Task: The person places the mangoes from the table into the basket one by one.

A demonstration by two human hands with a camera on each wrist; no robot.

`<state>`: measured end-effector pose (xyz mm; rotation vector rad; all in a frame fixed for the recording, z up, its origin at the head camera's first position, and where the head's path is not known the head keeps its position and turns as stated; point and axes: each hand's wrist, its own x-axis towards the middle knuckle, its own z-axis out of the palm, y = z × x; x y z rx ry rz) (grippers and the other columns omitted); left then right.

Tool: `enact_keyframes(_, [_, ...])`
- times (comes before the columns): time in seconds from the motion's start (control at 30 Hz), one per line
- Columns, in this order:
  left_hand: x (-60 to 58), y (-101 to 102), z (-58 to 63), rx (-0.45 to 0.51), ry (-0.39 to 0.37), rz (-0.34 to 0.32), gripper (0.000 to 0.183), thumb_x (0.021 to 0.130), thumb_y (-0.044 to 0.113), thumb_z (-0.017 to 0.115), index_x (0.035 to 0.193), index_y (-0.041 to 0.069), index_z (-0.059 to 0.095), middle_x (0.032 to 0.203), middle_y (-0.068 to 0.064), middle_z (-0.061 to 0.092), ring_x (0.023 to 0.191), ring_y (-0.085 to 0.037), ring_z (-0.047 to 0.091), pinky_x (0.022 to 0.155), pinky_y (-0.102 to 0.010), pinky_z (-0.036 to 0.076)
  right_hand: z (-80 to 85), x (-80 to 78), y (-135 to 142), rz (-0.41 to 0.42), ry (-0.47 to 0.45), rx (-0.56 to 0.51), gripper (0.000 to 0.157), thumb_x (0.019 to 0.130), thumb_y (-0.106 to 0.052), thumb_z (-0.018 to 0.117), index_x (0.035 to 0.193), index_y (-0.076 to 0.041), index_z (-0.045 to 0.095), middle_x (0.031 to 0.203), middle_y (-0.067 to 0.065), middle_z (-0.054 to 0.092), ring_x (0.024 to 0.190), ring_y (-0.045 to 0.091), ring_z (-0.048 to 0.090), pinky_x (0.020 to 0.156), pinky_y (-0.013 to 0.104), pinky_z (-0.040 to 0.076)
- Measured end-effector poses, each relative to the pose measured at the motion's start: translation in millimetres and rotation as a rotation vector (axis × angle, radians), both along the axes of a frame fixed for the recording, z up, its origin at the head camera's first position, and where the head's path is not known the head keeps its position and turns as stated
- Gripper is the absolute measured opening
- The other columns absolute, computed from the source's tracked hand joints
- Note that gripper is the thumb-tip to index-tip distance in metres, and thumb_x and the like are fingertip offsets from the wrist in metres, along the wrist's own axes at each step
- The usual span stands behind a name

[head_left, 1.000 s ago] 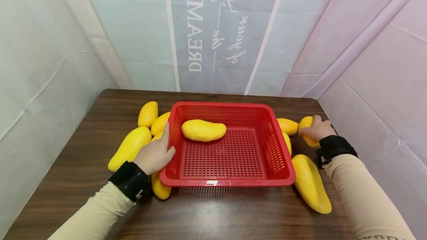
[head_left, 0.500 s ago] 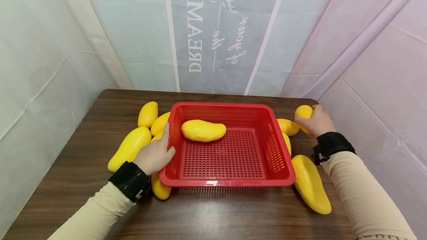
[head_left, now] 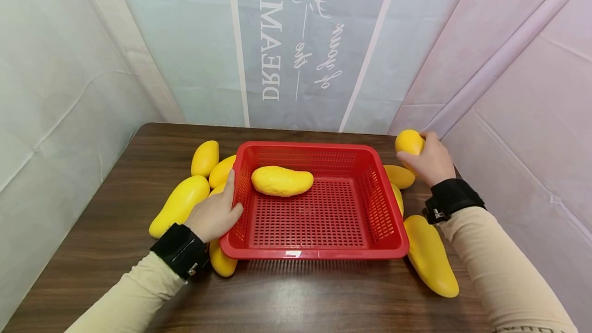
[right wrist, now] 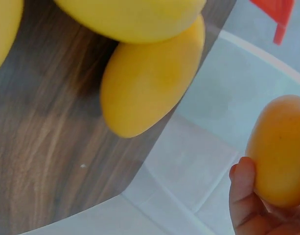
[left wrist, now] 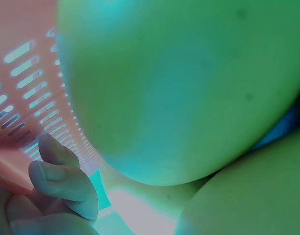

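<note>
A red plastic basket [head_left: 307, 252] with slotted walls stands mid-table, one yellow mango [head_left: 282, 181] lying inside. My left hand [head_left: 214, 216] grips its left rim: the thumb lies over the edge, and curled fingers [left wrist: 61, 181] show below the rim in the left wrist view. At the far right, my right hand [head_left: 433, 161] holds a small rounded mango [head_left: 409, 143] above the table, thumb [right wrist: 243, 188] against its side. Beneath that hand another mango [head_left: 399, 177] rests beside the basket's right wall. A long mango [head_left: 431, 257] lies nearer on the right.
Several mangoes lie left of the basket, among them a large one [head_left: 179, 206] and a smaller one [head_left: 205, 158] at the back. One mango [head_left: 223, 260] is partly under the left hand and rim. Fabric walls [head_left: 522, 132] close in the brown table's [head_left: 296, 302] back and sides.
My right hand has lifted the small mango off the table and carried it up, back and slightly left. The left hand and the basket have stayed in place.
</note>
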<state>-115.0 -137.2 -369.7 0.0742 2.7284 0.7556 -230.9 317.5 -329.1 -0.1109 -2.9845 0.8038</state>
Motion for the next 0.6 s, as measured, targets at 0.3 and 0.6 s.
enact_keyframes(0.3, [-0.2,-0.1,-0.8,-0.005,-0.002,0.001,0.085,0.097,0.026,0.047,0.159,0.012,-0.010,0.073,-0.006,0.058,0.052,-0.014,0.058,0.052,-0.029,0.048,13.3,4.6,-21.0,0.042,0.051,-0.069,0.083,0.089,-0.041,0.064,0.151,-0.001,0.026,0.141,0.028,0.045,0.101,0.041,0.051,0.077,0.046,0.043])
enact_keyframes(0.6, [0.0,0.0,0.2,-0.001,-0.014,0.003,0.085,0.097,0.026,0.047,0.159,0.012,-0.010,0.073,-0.006,0.058,0.052,-0.014,0.058,0.052,-0.029,0.048,20.0,7.1,-39.9,0.144,0.132,-0.162,0.077,0.089,-0.032,0.066,0.152,-0.003,0.030,0.137,0.025,0.045,0.108,0.039,0.046,0.086,0.051,0.040])
